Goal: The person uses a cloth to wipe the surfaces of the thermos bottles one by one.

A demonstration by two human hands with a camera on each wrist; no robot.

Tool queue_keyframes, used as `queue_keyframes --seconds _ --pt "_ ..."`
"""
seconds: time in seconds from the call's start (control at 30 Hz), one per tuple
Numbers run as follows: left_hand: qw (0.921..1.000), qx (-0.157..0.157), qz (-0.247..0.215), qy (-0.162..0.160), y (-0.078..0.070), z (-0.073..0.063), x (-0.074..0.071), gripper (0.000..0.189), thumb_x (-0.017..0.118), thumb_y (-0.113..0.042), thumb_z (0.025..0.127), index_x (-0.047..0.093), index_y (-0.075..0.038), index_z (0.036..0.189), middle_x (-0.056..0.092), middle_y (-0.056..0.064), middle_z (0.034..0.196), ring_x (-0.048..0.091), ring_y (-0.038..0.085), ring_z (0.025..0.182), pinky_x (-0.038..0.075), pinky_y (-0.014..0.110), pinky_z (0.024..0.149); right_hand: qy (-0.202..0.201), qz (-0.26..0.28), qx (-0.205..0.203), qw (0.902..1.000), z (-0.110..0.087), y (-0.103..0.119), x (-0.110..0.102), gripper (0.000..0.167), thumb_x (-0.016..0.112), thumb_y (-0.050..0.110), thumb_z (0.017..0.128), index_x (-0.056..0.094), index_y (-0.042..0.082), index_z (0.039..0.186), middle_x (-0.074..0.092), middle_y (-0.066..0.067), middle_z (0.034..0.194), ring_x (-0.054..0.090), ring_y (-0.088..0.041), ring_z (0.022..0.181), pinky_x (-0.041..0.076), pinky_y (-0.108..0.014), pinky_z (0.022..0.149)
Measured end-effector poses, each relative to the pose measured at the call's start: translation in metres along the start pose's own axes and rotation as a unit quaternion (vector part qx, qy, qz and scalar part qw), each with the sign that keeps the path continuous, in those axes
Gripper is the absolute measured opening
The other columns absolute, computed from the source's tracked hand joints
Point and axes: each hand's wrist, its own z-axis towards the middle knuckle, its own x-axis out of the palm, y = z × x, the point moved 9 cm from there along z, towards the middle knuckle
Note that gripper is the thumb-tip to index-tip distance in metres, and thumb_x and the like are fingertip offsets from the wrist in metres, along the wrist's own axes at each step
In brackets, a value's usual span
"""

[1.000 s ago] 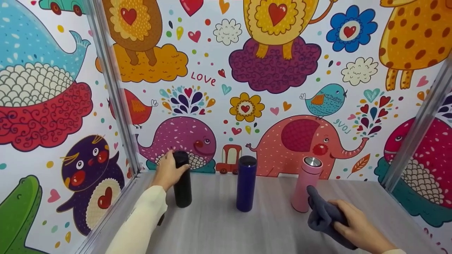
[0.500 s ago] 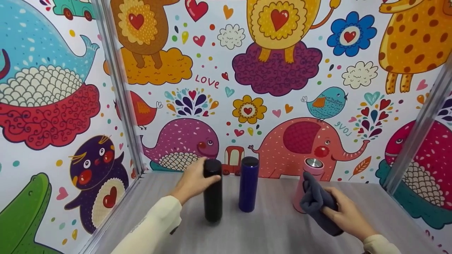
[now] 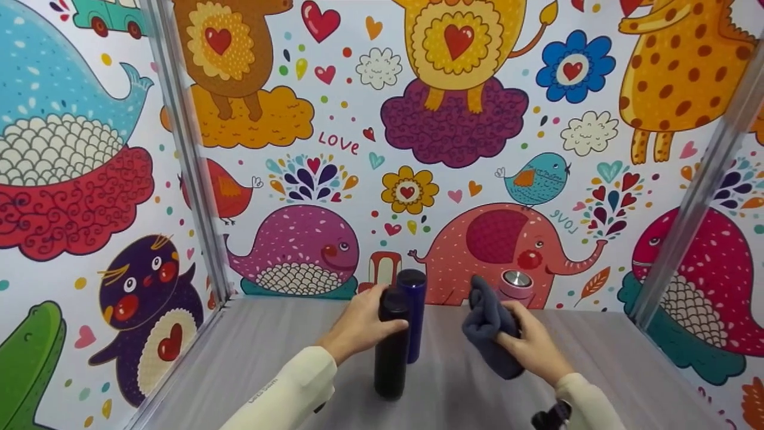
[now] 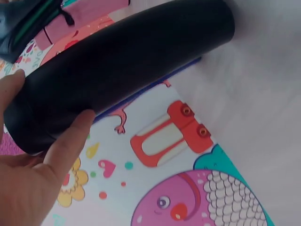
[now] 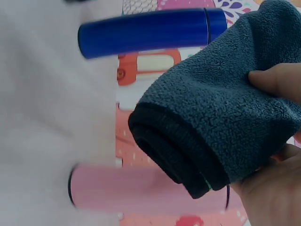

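Observation:
My left hand (image 3: 361,325) grips a black thermos bottle (image 3: 391,352) near its top, fingers round one side and thumb on the other. The bottle is upright in front of a blue thermos (image 3: 416,322), partly covering it in the head view. My right hand (image 3: 534,343) holds a folded grey-blue towel (image 3: 492,334), the thumb pressing on its fuzzy side in the right wrist view. Behind the towel stands a pink thermos (image 3: 516,286) with a silver-topped lid; its body is mostly hidden in the head view but shows in the right wrist view.
The grey tabletop (image 3: 286,340) runs back to a wall (image 3: 334,179) printed with cartoon animals. Side panels with metal corner posts (image 3: 191,149) bound it at left and right. A dark band (image 3: 552,415) is round the right wrist.
My left hand has carried the black thermos from the left towards the middle and nearer to me. My right hand has brought the towel leftward, across the front of the pink thermos.

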Motion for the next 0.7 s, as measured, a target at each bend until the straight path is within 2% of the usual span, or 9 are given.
queue_keyframes --seconds 0.13,0.3,0.53,0.7 --pt "1.0 0.008 0.002 -0.001 -0.004 0.004 0.012 0.067 0.081 -0.033 0.086 0.051 -0.006 0.139 0.061 0.009 0.125 0.06 0.025 0.108 0.051 0.052 0.095 0.007 0.037 0.019 0.9991 0.006 0.005 0.021 0.039 0.076 0.003 0.087 0.06 0.01 0.122 0.063 -0.006 0.111 0.058 -0.027 0.1 0.051 -0.051 0.091" --pt "0.9998 0.018 0.007 -0.007 -0.008 0.004 0.02 0.072 0.082 -0.034 0.085 0.048 -0.002 0.141 0.061 0.012 0.127 0.06 0.024 0.106 0.05 0.05 0.097 0.015 0.061 0.012 0.998 0.007 0.013 0.041 0.04 0.078 0.008 0.087 0.06 0.011 0.121 0.063 -0.004 0.111 0.057 -0.025 0.103 0.049 -0.052 0.095" --pt "0.9998 0.02 -0.003 0.0 -0.014 -0.001 0.025 0.075 0.081 -0.036 0.086 0.047 -0.002 0.143 0.06 0.013 0.13 0.06 0.025 0.108 0.052 0.05 0.096 0.018 0.074 0.009 0.997 0.002 0.018 0.051 0.042 0.076 0.001 0.086 0.059 0.01 0.123 0.062 -0.004 0.112 0.056 -0.024 0.104 0.047 -0.05 0.098" --pt "0.9995 0.03 0.003 -0.004 -0.02 -0.003 0.026 0.075 0.082 -0.036 0.084 0.049 -0.001 0.142 0.061 0.013 0.127 0.061 0.025 0.106 0.053 0.049 0.094 0.036 0.09 0.005 0.9953 0.001 0.022 0.06 0.041 0.075 0.003 0.087 0.058 0.009 0.124 0.062 -0.005 0.113 0.056 -0.024 0.104 0.047 -0.047 0.098"
